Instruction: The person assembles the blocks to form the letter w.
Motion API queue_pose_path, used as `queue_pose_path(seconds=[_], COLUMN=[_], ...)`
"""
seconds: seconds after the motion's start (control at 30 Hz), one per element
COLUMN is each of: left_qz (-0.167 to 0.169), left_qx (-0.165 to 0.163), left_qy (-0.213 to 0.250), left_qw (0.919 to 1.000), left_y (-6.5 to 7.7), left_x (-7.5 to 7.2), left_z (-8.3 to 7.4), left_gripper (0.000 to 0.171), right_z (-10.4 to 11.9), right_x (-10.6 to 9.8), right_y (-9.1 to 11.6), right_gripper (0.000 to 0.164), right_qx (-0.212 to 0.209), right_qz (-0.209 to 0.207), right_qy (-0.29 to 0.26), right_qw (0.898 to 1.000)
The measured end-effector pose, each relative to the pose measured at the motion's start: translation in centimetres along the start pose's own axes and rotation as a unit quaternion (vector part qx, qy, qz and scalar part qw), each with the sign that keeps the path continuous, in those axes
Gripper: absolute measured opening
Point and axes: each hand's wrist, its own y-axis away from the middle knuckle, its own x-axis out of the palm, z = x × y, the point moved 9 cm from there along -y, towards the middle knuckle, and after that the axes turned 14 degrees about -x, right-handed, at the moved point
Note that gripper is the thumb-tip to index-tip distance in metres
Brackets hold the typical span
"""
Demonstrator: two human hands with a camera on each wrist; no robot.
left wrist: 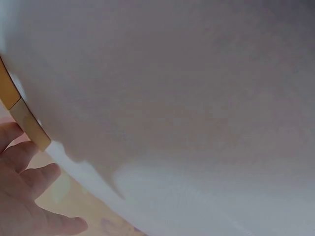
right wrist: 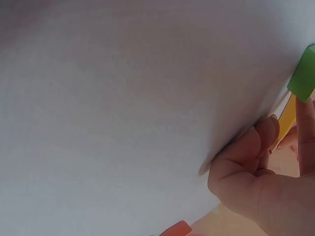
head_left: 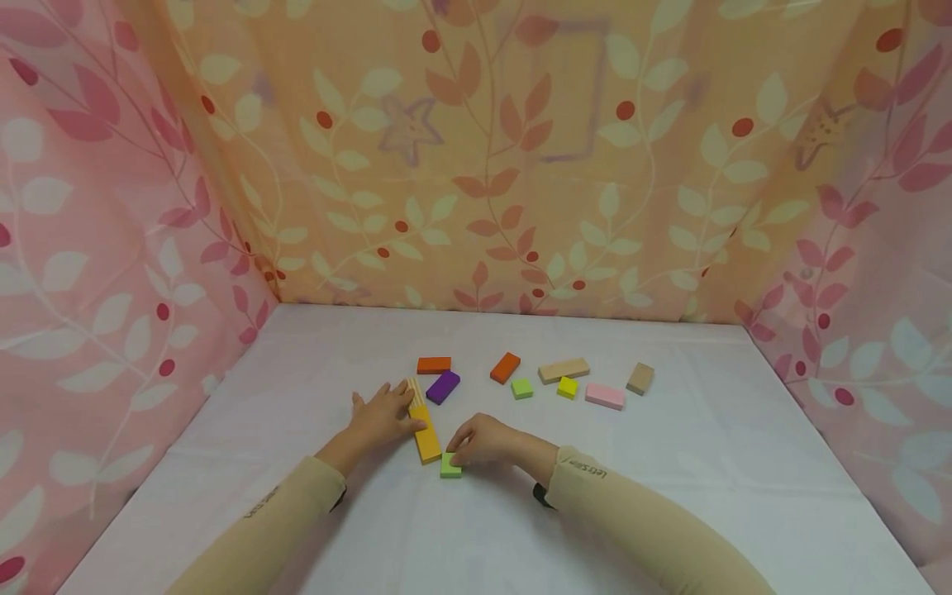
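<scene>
My left hand [head_left: 381, 417] rests beside a row on the table, its fingers spread. Its thumb touches a yellow-orange block [head_left: 424, 434], and a fingertip lies against a pale striped block [head_left: 416, 393] at the row's far end. In the left wrist view, the fingertips reach the side of a wooden-looking block [left wrist: 30, 125]. My right hand [head_left: 487, 440] pinches a light green block [head_left: 450, 471] at the row's near end. The right wrist view shows one finger reaching to the green block [right wrist: 302, 73] and the other fingers curled; part of the grip is hidden.
Behind the hands lie a purple block [head_left: 443, 387], two orange blocks [head_left: 435, 365], a small green block [head_left: 522, 388], a small yellow block [head_left: 568, 387], a pink block [head_left: 606, 396] and two wooden blocks [head_left: 564, 370]. Patterned curtains [head_left: 491, 165] enclose the white table [head_left: 706, 463].
</scene>
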Motion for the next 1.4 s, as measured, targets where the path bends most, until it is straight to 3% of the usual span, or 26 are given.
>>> queue_pose_path(seconds=[0.23, 0.4, 0.57, 0.7, 0.9, 1.4], left_qz=[0.008, 0.011, 0.008, 0.009, 0.001, -0.014], left_qx=[-0.011, -0.018, -0.015, -0.009, 0.002, 0.005], left_qy=[0.001, 0.006, 0.01, 0.013, 0.015, 0.015], left_qw=[0.9999, 0.9998, 0.9998, 0.9998, 0.9999, 0.9998], left_y=[-0.1, -0.2, -0.2, -0.1, 0.3, 0.4], left_x=[-0.2, -0.2, -0.1, -0.1, -0.3, -0.2], left_z=[0.1, 0.1, 0.0, -0.1, -0.3, -0.2], left_gripper=[0.073, 0.074, 0.073, 0.073, 0.071, 0.071], right_z=[-0.6, -2.0, -2.7, -2.7, -2.5, -2.3], right_x=[-1.7, -3.7, -5.2, -5.2, -4.6, -4.4], right_y=[-0.8, -1.9, -3.3, -4.4, -5.9, -7.5], right_gripper=[0.02, 0.028, 0.046, 0.062, 0.077, 0.067], right_qx=[0.011, 0.048, 0.059, 0.067, 0.083, 0.109], right_qz=[-0.012, -0.081, -0.144, -0.143, -0.104, -0.137], right_qy=[-0.036, -0.07, -0.079, -0.063, -0.005, 0.02], right_qw=[0.999, 0.993, 0.985, 0.985, 0.991, 0.984])
